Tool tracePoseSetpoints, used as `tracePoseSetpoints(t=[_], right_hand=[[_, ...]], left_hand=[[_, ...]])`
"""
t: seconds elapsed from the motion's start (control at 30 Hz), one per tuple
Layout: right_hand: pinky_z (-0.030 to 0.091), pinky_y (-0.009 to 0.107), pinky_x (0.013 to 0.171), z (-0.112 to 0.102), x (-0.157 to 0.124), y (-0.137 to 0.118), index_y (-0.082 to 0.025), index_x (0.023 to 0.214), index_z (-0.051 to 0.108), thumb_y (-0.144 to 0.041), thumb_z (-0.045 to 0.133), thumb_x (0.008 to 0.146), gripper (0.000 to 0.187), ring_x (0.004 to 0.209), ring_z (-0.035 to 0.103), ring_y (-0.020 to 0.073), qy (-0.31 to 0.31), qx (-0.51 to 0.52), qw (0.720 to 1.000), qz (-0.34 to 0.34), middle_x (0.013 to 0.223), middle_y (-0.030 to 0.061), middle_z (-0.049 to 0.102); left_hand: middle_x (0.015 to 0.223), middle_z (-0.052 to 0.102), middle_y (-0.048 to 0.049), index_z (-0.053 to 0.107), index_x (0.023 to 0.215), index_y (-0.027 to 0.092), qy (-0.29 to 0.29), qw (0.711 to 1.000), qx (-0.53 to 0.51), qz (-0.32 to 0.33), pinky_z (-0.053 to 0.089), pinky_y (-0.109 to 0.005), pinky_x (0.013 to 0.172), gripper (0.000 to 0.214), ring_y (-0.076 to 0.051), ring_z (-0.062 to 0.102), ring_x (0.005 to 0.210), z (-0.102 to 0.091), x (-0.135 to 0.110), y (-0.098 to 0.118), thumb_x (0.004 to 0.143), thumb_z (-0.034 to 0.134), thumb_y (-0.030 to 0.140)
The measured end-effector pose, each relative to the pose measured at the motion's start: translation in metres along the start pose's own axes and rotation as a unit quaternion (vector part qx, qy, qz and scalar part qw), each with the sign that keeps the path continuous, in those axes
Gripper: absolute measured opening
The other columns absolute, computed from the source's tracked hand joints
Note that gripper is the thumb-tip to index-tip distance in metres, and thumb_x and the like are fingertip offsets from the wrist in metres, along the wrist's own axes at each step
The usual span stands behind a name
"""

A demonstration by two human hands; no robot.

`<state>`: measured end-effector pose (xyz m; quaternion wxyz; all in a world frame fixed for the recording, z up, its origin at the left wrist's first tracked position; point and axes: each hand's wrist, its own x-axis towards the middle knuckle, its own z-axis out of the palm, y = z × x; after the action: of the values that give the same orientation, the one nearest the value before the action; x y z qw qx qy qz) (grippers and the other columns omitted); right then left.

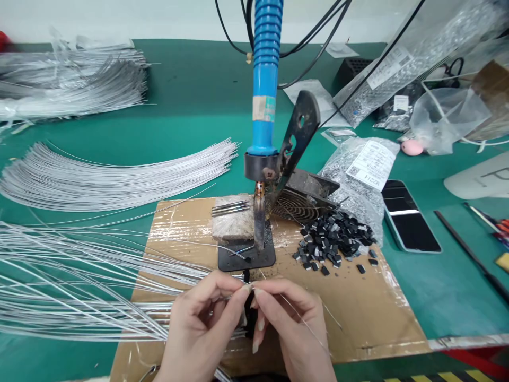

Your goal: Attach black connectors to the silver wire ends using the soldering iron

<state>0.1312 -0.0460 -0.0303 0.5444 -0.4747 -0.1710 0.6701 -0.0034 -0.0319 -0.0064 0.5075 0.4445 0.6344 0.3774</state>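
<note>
Left hand (204, 326) and right hand (296, 323) each pinch thin wire (253, 287); label (371, 165) on bag (338, 162) mostly unreadable.

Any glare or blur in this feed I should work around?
Head view: a white reflection bands the phone; head view: bright glints streak the cardboard; head view: detail where left hand and right hand meet looks slightly soft.

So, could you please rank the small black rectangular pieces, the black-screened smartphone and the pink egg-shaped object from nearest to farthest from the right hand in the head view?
From the right hand:
1. Small black rectangular pieces, piled ahead, slightly right.
2. Black-screened smartphone, farther right.
3. Pink egg-shaped object, beyond the smartphone.
</note>
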Motion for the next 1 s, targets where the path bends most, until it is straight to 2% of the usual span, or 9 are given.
tracePoseSetpoints(t=[0.33, 0.7, 0.83, 1.0], right_hand=[[0.053, 0.017, 0.041, 0.001, -0.001, -0.004, -0.018, 0.08, 0.085, -0.041, 0.092, 0.08, 0.023, 0.041, 0.063, 0.0075, -0.002, 0.013, 1.0, 0.023, 0.067, 0.0006, 0.074], [0.047, 0.016, 0.04, -0.012, 0.007, -0.017, -0.016, 0.073, 0.082, -0.039, 0.092, 0.081, 0.026, 0.039, 0.058, 0.0058, -0.065, -0.005, 0.994, 0.087, 0.061, -0.0008, 0.07], [0.049, 0.017, 0.042, -0.018, 0.01, -0.019, -0.015, 0.076, 0.083, -0.041, 0.09, 0.083, 0.028, 0.04, 0.06, 0.0074, -0.088, -0.028, 0.992, 0.087, 0.061, 0.0, 0.069], [0.051, 0.016, 0.045, -0.02, 0.009, -0.018, -0.017, 0.081, 0.084, -0.042, 0.087, 0.087, 0.026, 0.044, 0.063, 0.0065, -0.087, -0.039, 0.992, 0.078, 0.068, 0.0001, 0.072]], left_hand=[[0.066, 0.072, 0.0002, 0.079, 0.074, 0.022, 0.01, 0.998, 0.043, 0.049, 0.043, -0.021, 0.054, 0.02, -0.012, 0.06, 0.058, -0.003, 0.0, -0.005, 0.09, 0.074, 0.032], [0.065, 0.07, 0.0002, 0.079, 0.074, 0.023, 0.009, 0.994, 0.071, 0.079, 0.038, -0.024, 0.05, 0.018, -0.012, 0.057, 0.054, -0.004, -0.001, -0.007, 0.089, 0.076, 0.032], [0.062, 0.068, 0.0014, 0.078, 0.074, 0.023, 0.008, 0.994, 0.08, 0.079, 0.035, -0.024, 0.049, 0.019, -0.012, 0.053, 0.051, -0.004, -0.001, -0.007, 0.09, 0.075, 0.034], [0.058, 0.065, 0.0023, 0.078, 0.073, 0.022, 0.011, 0.992, 0.098, 0.073, 0.033, -0.024, 0.048, 0.022, -0.011, 0.049, 0.049, -0.002, 0.001, -0.006, 0.091, 0.073, 0.035]])
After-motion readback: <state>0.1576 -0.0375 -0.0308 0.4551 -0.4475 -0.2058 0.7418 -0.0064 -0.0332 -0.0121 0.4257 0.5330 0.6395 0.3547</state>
